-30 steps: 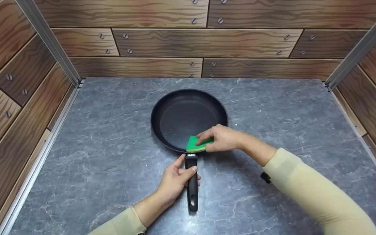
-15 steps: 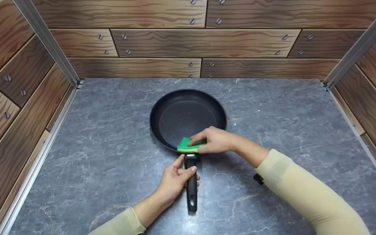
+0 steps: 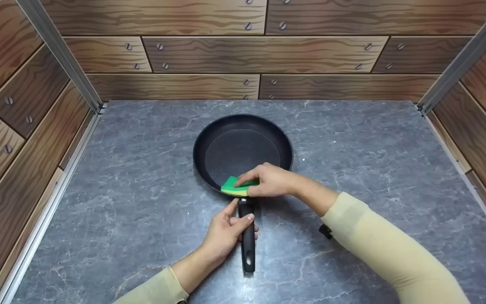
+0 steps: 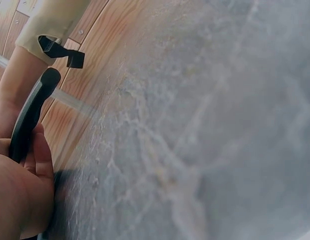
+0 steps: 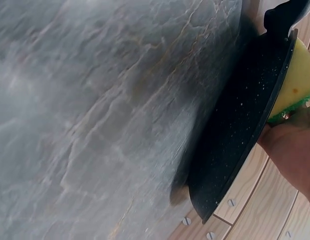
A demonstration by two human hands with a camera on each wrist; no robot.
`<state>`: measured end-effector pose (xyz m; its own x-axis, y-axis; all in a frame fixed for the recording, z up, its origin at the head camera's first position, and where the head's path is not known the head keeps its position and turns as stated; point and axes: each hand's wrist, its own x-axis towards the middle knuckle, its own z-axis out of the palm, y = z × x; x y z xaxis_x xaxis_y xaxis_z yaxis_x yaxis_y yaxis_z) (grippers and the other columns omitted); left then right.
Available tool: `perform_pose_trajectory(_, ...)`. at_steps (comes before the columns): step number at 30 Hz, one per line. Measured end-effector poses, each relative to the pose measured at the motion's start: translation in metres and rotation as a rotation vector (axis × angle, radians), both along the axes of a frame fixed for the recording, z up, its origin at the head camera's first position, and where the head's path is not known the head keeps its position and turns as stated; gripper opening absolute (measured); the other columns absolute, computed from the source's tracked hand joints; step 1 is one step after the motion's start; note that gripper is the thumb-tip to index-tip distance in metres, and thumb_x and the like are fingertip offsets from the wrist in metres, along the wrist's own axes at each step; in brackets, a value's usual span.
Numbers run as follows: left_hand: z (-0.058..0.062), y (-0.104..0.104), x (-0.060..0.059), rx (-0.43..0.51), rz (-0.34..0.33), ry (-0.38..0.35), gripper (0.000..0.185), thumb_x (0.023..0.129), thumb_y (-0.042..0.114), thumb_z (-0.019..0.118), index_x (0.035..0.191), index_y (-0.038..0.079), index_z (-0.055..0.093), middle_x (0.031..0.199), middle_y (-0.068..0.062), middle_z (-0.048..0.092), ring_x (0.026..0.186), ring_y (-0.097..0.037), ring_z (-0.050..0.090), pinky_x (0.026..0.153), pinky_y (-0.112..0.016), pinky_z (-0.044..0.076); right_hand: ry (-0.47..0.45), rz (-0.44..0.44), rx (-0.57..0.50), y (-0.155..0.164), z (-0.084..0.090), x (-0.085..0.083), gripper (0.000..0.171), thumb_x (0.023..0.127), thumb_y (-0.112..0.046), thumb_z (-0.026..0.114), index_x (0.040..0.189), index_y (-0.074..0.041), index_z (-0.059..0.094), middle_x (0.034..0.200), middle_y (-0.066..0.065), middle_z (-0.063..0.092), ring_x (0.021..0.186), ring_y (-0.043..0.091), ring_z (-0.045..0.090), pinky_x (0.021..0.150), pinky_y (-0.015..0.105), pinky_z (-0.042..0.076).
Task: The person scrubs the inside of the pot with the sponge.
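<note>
Head view: the right hand (image 3: 270, 180) pinches a green-and-yellow rectangular sponge (image 3: 238, 188) inside the near edge of a round black frying pan (image 3: 243, 147). Caution: slack support could let pressure swivel the pan. Left wrist view: left hand (image 4: 22, 192) grips the long black handle (image 4: 28, 115). Right wrist view: sponge projects above the pan.

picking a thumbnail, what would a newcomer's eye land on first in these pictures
Most likely the bright green and yellow sponge, held in the right hand at the near rim of the black frying pan. The pan itself comes next, dark against the grey marbled tabletop, its handle held by the left hand and pointing toward the person.
</note>
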<state>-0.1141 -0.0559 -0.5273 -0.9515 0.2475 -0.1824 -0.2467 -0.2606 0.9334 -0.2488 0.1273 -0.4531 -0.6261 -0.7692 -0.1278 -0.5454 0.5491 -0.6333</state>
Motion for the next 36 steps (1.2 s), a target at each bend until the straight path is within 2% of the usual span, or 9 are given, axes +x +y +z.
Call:
perform_pose_trajectory(9,0.0,0.001,0.0,-0.008,0.007,-0.005,0.09,0.103,0.014,0.072,0.166,-0.007,0.012,0.081,-0.014,0.077,0.07,-0.023,0.077,0.064,-0.029,0.064,-0.007,0.001,-0.009,-0.011,-0.001,-0.003,0.041,0.093,-0.022,0.062,0.13,-0.024,0.079,0.131,-0.005,0.073,0.102,0.015,0.065,0.084,0.03,0.053)
perform_pose_trajectory(12,0.0,0.001,0.0,-0.013,0.005,-0.004,0.091,0.103,0.015,0.073,0.166,-0.007,0.012,0.082,-0.014,0.077,0.071,-0.024,0.078,0.064,-0.03,0.064,-0.012,-0.004,-0.012,-0.014,-0.002,-0.005,0.041,0.094,-0.022,0.061,0.131,-0.026,0.078,0.128,-0.005,0.074,0.082,0.012,0.059,0.076,0.028,0.049)
perform_pose_trajectory(17,0.0,0.0,0.0,-0.012,-0.002,-0.001,0.09,0.103,0.016,0.073,0.167,-0.005,0.012,0.083,-0.014,0.078,0.071,-0.023,0.078,0.064,-0.03,0.064,-0.029,-0.018,-0.016,-0.022,-0.002,-0.007,0.042,0.094,-0.022,0.06,0.132,-0.027,0.078,0.127,-0.005,0.075,0.069,0.013,0.046,0.07,0.028,0.042)
perform_pose_trajectory(22,-0.001,-0.001,0.0,-0.017,-0.016,0.007,0.09,0.103,0.017,0.073,0.168,-0.004,0.013,0.083,-0.014,0.078,0.071,-0.022,0.077,0.065,-0.03,0.064,-0.034,-0.026,-0.037,-0.031,-0.002,-0.009,0.042,0.093,-0.022,0.06,0.131,-0.026,0.078,0.129,-0.004,0.074,0.08,0.013,0.054,0.075,0.028,0.046)
perform_pose_trajectory(25,-0.002,-0.002,0.0,-0.017,-0.021,0.012,0.091,0.103,0.017,0.073,0.167,-0.004,0.012,0.084,-0.014,0.078,0.072,-0.022,0.078,0.066,-0.031,0.065,-0.039,-0.035,-0.048,-0.036,-0.002,-0.012,0.042,0.093,-0.022,0.06,0.131,-0.025,0.078,0.131,-0.003,0.073,0.094,0.015,0.06,0.083,0.03,0.05)
perform_pose_trajectory(28,-0.001,-0.002,0.0,-0.014,-0.024,0.011,0.092,0.103,0.018,0.073,0.167,-0.004,0.011,0.084,-0.014,0.078,0.072,-0.022,0.078,0.066,-0.03,0.065,-0.039,-0.049,-0.053,-0.04,-0.003,-0.014,0.042,0.093,-0.022,0.061,0.131,-0.026,0.078,0.132,-0.003,0.073,0.103,0.016,0.062,0.091,0.033,0.049)
perform_pose_trajectory(32,0.0,-0.002,0.0,-0.001,-0.021,0.006,0.092,0.104,0.017,0.072,0.167,-0.005,0.009,0.083,-0.013,0.078,0.07,-0.021,0.077,0.066,-0.03,0.064,-0.046,-0.067,-0.072,-0.046,-0.006,-0.017,0.041,0.095,-0.021,0.062,0.132,-0.026,0.078,0.133,-0.002,0.073,0.101,0.016,0.063,0.09,0.031,0.048)
perform_pose_trajectory(36,0.0,0.0,0.0,0.01,-0.015,0.001,0.091,0.103,0.015,0.072,0.167,-0.004,0.011,0.082,-0.014,0.078,0.069,-0.021,0.077,0.064,-0.029,0.064,-0.036,-0.071,-0.086,-0.05,-0.009,-0.019,0.041,0.096,-0.021,0.063,0.134,-0.026,0.077,0.135,0.0,0.072,0.092,0.016,0.061,0.081,0.027,0.049)
